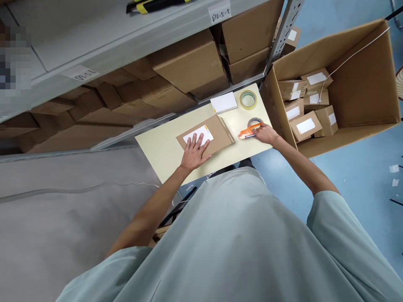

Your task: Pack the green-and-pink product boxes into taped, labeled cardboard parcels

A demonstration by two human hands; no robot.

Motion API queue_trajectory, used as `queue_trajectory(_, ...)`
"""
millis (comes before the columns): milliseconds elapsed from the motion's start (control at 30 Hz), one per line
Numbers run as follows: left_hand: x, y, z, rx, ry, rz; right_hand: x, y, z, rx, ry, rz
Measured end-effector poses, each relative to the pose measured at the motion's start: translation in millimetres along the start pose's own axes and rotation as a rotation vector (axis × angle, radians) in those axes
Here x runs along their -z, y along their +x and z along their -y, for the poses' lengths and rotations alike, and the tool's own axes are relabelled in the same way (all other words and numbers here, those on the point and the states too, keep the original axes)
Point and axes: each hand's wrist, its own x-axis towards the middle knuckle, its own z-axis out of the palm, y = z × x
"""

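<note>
A flat brown cardboard package (219, 133) lies on the pale yellow table (157, 144), a white label (206, 133) on its upper face. My left hand (195, 153) rests on the package and label with its fingers spread. To the right of the package, my right hand (265, 134) is closed round one end of an orange tool (249, 131), whose exact kind I cannot make out. A grey tape roll (254, 121) lies just behind this tool. Farther back on the table are a stack of white labels (223, 102) and a yellow-rimmed tape roll (248, 100).
Right of the table stands a large open carton (362, 100) with several small labelled boxes (305, 126) inside. Behind the table, a metal shelf (176, 35) holds brown cartons (189, 63); a black-and-yellow cutter (157, 5) lies on top. A cable (78, 190) runs along the left.
</note>
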Motion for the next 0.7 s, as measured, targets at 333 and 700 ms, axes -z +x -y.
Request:
queue_trajectory(333,2.2,101.0,-43.6,0.348,-0.141,-0.367,26.0,44.4,30.3,0.005,-0.012,-0.015)
queue_trajectory(700,-30.8,104.8,-73.0,0.196,-0.022,-0.328,-0.6,17.6,89.4,0.089,0.079,0.076)
